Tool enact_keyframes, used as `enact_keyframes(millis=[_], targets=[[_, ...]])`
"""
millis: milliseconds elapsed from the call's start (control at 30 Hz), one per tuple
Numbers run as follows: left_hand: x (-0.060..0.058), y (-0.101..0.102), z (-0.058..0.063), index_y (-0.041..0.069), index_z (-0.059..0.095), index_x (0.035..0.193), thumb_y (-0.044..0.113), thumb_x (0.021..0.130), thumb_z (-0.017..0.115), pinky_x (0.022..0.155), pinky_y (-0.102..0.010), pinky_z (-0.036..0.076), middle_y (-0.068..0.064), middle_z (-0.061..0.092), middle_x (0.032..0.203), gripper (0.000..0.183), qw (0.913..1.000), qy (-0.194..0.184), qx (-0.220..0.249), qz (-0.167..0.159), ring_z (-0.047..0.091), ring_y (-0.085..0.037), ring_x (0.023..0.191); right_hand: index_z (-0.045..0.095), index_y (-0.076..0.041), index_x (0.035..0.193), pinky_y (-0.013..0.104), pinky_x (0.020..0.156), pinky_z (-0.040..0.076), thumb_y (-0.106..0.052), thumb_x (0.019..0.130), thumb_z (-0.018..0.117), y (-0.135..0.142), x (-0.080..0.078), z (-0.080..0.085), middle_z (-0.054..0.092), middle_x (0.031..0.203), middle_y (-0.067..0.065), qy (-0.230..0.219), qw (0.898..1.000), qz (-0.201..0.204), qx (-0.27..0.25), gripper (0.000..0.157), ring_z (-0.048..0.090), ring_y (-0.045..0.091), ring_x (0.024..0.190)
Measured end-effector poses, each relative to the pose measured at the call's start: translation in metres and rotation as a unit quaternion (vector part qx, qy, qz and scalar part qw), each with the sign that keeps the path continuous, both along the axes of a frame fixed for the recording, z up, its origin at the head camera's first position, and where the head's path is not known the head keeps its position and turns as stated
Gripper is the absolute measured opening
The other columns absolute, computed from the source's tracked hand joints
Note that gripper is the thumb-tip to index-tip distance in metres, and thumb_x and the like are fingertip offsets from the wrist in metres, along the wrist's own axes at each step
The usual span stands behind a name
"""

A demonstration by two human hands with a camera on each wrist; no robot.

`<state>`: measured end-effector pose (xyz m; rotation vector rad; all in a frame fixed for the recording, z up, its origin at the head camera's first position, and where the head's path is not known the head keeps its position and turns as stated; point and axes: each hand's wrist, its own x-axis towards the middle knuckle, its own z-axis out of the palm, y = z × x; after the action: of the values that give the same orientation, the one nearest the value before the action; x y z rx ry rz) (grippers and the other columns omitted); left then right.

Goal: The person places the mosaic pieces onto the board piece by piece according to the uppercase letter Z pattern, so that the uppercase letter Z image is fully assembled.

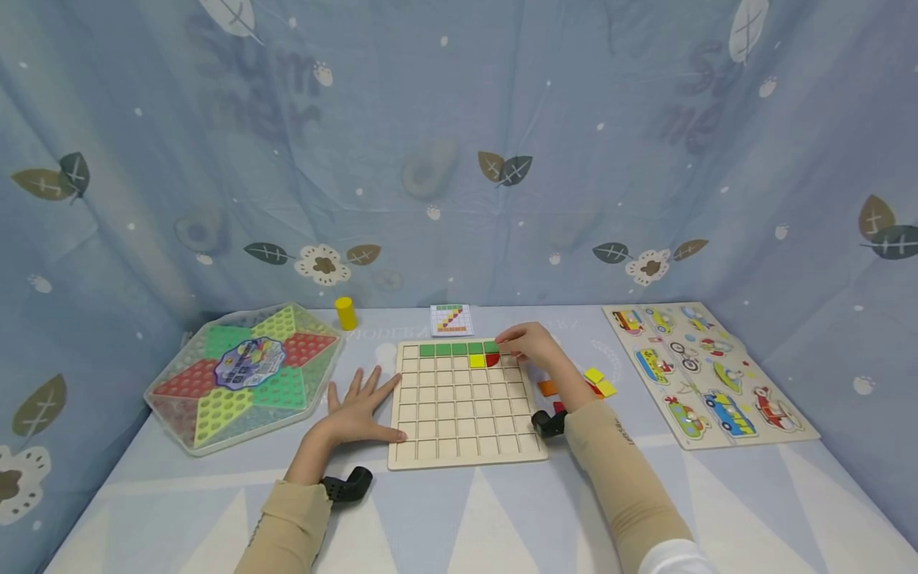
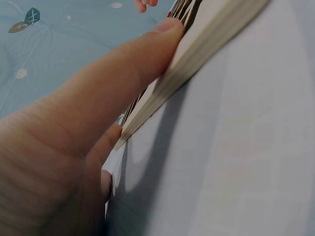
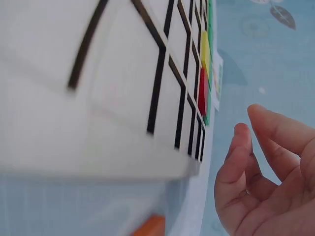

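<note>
A wooden grid board (image 1: 459, 406) lies in the middle of the table. Green squares (image 1: 459, 349) line its far row, and a yellow square (image 1: 477, 361) and a red piece with a curved edge (image 1: 492, 360) sit in the row below. My left hand (image 1: 356, 414) is spread flat by the board's left side, its thumb (image 2: 147, 54) resting on the edge. Over the far right corner is my right hand (image 1: 532, 344), close to the red piece. Its thumb and fingertips stand apart in the right wrist view, with nothing between them.
Loose yellow (image 1: 594, 375), orange and red pieces lie right of the board, partly behind my right forearm. A pattern card (image 1: 452, 320) and a yellow cylinder (image 1: 346, 313) are behind it. A star-patterned game board (image 1: 287, 351) lies left, a picture puzzle (image 1: 774, 426) right.
</note>
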<state>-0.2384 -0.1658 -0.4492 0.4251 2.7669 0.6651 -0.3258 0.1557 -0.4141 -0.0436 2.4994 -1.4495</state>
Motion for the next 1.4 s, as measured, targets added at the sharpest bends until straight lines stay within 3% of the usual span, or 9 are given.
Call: enact_keyframes(millis=[200,533,667,1000,1200,1400], targets=[[-0.001,-0.001,-0.002,0.018,0.024,0.148,0.064,0.063,0.071,0.097,-0.068,-0.017,-0.019,0.004,0.154,0.108,1.0,0.0,-0.002,-0.001,-0.008,-0.044,0.138,0.066,-0.003,0.108,0.034,0.081,0.051,-0.015,0.089,0.061,0.017,0.003,0.0,0.062,0.111,0.013,-0.015,0.999,-0.04,0.006,0.023,0.059,0.024,0.088],[-0.001,0.0,0.0,0.017,0.023,0.148,0.062,0.064,0.072,0.097,-0.068,-0.016,-0.019,0.003,0.154,0.107,1.0,-0.005,-0.001,0.002,-0.008,-0.044,0.138,0.062,-0.002,0.113,0.037,0.09,0.047,-0.019,0.091,0.059,0.053,0.017,0.003,0.057,0.12,0.015,-0.032,0.997,-0.07,0.008,0.028,0.056,0.029,0.099],[0.0,0.0,0.002,0.018,0.023,0.148,0.061,0.064,0.073,0.097,-0.068,-0.016,-0.019,0.004,0.154,0.107,1.0,-0.005,-0.004,0.003,-0.008,-0.044,0.138,0.062,-0.002,0.113,0.037,0.088,0.048,-0.018,0.091,0.059,0.066,0.026,0.004,0.059,0.115,0.014,-0.037,0.998,-0.052,0.021,0.028,0.056,0.027,0.095],[0.0,0.0,-0.001,0.017,0.025,0.148,0.063,0.062,0.072,0.096,-0.069,-0.016,-0.02,0.005,0.153,0.108,1.0,-0.002,0.004,0.002,-0.007,-0.045,0.137,0.068,-0.002,0.093,0.028,0.065,0.045,-0.012,0.084,0.066,0.076,0.058,-0.003,0.065,0.089,0.006,-0.035,0.997,0.004,0.075,0.014,0.052,0.02,0.072],[0.001,-0.001,-0.003,0.017,0.024,0.148,0.064,0.063,0.071,0.096,-0.069,-0.016,-0.02,0.004,0.153,0.108,1.0,-0.003,0.002,0.0,-0.008,-0.045,0.137,0.069,-0.006,0.085,0.027,0.063,0.041,-0.012,0.077,0.074,0.078,0.067,-0.008,0.061,0.076,0.002,-0.016,0.987,0.06,0.148,0.011,0.049,0.017,0.069],[-0.001,0.0,-0.002,0.018,0.024,0.148,0.064,0.063,0.071,0.096,-0.069,-0.016,-0.02,0.004,0.154,0.108,1.0,-0.003,0.002,-0.002,-0.008,-0.044,0.138,0.069,-0.01,0.081,0.027,0.06,0.036,-0.012,0.07,0.079,0.078,0.071,-0.009,0.053,0.071,0.003,-0.019,0.98,0.059,0.191,0.015,0.046,0.018,0.067]])
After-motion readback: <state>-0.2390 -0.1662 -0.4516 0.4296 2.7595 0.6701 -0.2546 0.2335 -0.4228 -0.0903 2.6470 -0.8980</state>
